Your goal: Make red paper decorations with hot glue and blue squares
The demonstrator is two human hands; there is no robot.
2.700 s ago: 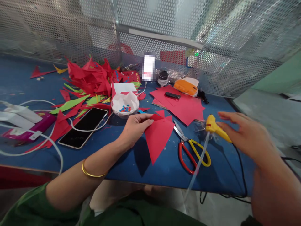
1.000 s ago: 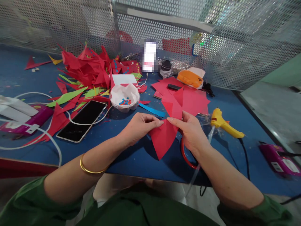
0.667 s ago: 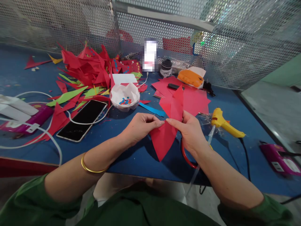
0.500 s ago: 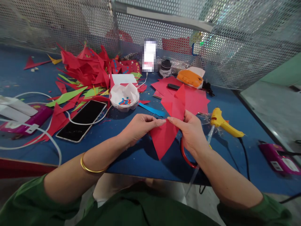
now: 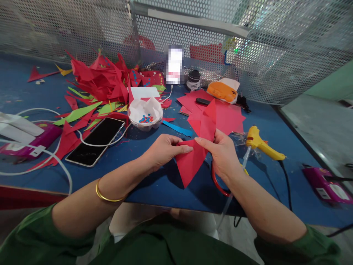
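Observation:
Between my hands is a folded piece of red paper (image 5: 190, 167), held in the air above the blue table, with one point toward me and another pointing away. My left hand (image 5: 165, 151) pinches its left edge, thumb on top and fingers underneath. On the other side my right hand (image 5: 224, 152) grips it, the thumb pressed near the middle fold. Under my right wrist lie scissors with a red handle (image 5: 216, 182), partly hidden. Behind the folded piece rests a stack of red paper sheets (image 5: 231, 114) with a small black object (image 5: 203, 101) on top.
A yellow glue gun (image 5: 264, 145) lies at right, near a purple box (image 5: 328, 186). At left are a black phone (image 5: 96, 141), a white cable and a heap of red folded paper (image 5: 102, 79). A white bowl (image 5: 146, 110) holds small paper bits; a blue strip (image 5: 178, 128) lies beside it.
My left thumb has slid slightly down and left along the red paper. The paper's lower point has shifted a little to the left; both hands still hold it.

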